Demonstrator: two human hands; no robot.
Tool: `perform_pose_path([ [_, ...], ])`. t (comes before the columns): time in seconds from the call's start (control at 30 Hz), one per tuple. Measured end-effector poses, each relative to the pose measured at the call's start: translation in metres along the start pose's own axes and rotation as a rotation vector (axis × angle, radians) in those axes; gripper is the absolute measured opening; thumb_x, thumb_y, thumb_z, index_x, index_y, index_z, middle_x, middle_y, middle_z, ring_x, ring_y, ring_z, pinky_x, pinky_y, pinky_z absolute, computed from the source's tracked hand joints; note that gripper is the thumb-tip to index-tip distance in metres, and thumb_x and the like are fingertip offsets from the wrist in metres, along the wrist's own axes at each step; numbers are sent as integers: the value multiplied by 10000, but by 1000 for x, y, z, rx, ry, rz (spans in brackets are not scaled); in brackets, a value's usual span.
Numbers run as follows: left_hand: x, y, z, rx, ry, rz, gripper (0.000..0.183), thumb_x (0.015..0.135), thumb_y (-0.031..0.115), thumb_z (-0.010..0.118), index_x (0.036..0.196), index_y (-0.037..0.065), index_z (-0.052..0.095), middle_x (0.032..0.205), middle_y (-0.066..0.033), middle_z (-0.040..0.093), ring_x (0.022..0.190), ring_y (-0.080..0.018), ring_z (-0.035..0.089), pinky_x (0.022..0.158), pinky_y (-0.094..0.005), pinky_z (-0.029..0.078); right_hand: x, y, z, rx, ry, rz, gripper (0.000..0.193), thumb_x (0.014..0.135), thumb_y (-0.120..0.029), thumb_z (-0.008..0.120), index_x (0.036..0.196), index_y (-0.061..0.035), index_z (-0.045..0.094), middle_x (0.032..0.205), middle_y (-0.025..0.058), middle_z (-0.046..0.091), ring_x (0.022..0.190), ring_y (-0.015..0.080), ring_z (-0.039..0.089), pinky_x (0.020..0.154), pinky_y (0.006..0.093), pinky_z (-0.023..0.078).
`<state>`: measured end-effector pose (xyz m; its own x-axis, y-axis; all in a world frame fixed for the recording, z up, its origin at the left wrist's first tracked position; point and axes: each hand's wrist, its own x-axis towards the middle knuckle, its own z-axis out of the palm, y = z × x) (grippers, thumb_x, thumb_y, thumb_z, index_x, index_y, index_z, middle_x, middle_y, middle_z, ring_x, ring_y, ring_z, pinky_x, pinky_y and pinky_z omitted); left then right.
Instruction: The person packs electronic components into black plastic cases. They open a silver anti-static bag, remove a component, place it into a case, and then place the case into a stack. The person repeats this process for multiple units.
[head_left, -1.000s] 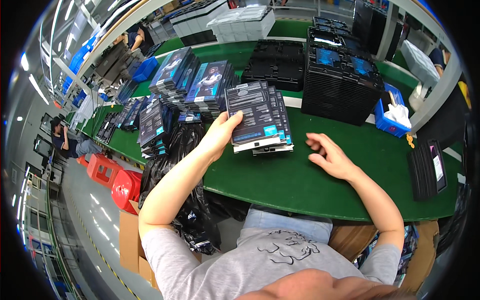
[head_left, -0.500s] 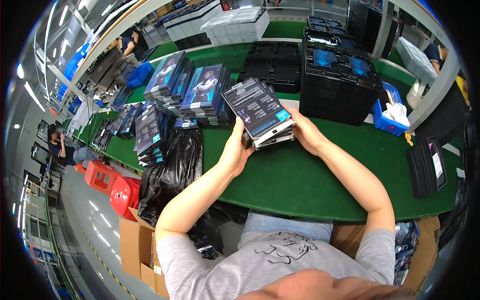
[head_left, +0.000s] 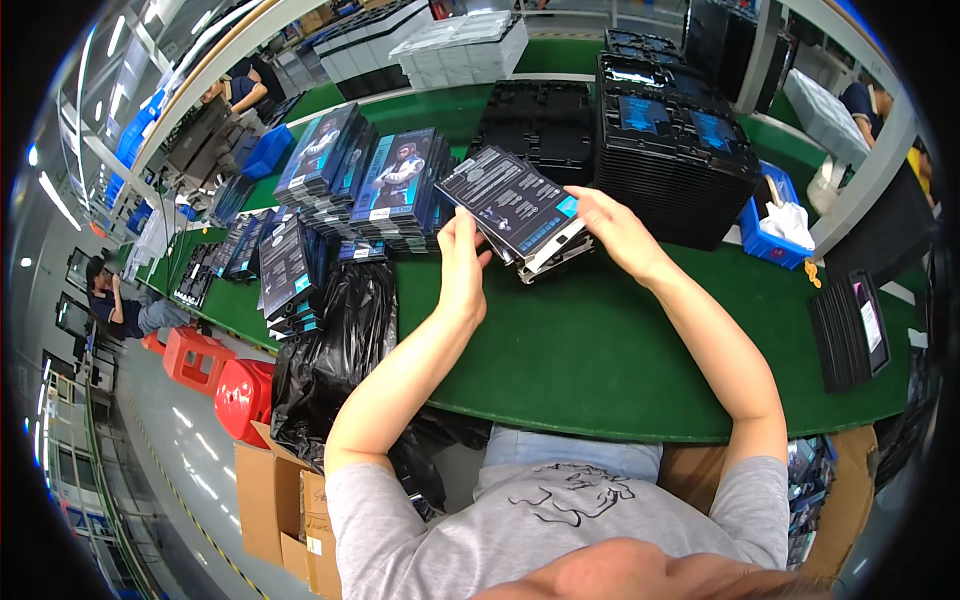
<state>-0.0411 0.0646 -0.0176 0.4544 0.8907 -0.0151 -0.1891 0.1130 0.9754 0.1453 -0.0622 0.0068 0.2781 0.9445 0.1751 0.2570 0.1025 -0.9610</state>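
Note:
Between my hands is a small, uneven stack of thin, dark printed boxes (head_left: 515,205), back faces up, with a light blue patch at one corner. My left hand (head_left: 463,268) grips its near left edge, fingers partly hidden beneath. My right hand (head_left: 618,235) closes on the right corner, thumb side near the blue patch. The lower boxes sit askew under the top one. Just left of them stands a pile of similar boxes (head_left: 395,180) with a figure pictured on the front. Another such pile (head_left: 318,145) is farther left.
Tall stacked black trays (head_left: 670,175) stand at the right rear, beside a blue bin (head_left: 775,245) holding white cloth. More boxes (head_left: 287,265) lie left, near a black plastic bag (head_left: 345,330) over the green table's (head_left: 590,370) edge. Black panels (head_left: 848,330) stand far right.
The held boxes have tilted and turned a little, their near edge now more uneven. My left hand has shifted slightly left and up along the edge; my right hand has moved up and right.

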Motion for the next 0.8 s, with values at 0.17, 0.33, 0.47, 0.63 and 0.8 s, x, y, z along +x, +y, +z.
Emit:
perform_pose_path([
  [0.17, 16, 2, -1, 31, 72, 14, 542, 880, 496, 685, 1095, 49, 467, 1001, -40, 548, 925, -139, 527, 830, -325, 439, -11, -5, 3, -48, -12, -59, 628, 906, -284, 691, 1407, 6, 445, 1267, 153, 597, 1140, 218, 594, 967, 353, 481],
  [0.33, -2, 16, 0, 74, 18, 81, 303, 923, 321, 672, 969, 55, 534, 884, 1, 576, 835, -83, 512, 789, -275, 427, -23, -3, 3, -104, 25, -125, 588, 853, -213, 708, 1372, -31, 498, 1334, 135, 558, 1213, 257, 547, 1033, 390, 434],
  [0.47, -29, 34, 9, -14, -110, 229, 205, 999, 201, 541, 1086, 17, 527, 998, -21, 600, 904, -71, 523, 861, -255, 419, -32, -4, 8, -289, 93, -261, 543, 834, -219, 704, 1331, -61, 553, 1355, 116, 554, 1296, 293, 468, 1104, 426, 350],
  [0.63, -44, 38, 31, -193, -352, 510, 497, 964, 181, 541, 1380, -11, 348, 1280, -115, 520, 1178, -184, 506, 1048, -352, 386, -55, -10, 8, -190, 197, -366, 443, 823, -135, 700, 1237, -18, 595, 1329, 96, 529, 1284, 268, 465, 1090, 394, 359],
  [0.8, -39, 44, 50, -320, -904, 437, 1027, 719, 417, 833, 1477, -17, 293, 1494, -188, 381, 1312, -261, 472, 1076, -405, 412, -87, -2, -13, 419, 68, -108, 453, 889, -213, 710, 1257, -30, 518, 1110, 32, 606, 1050, 135, 588, 970, 327, 458],
])
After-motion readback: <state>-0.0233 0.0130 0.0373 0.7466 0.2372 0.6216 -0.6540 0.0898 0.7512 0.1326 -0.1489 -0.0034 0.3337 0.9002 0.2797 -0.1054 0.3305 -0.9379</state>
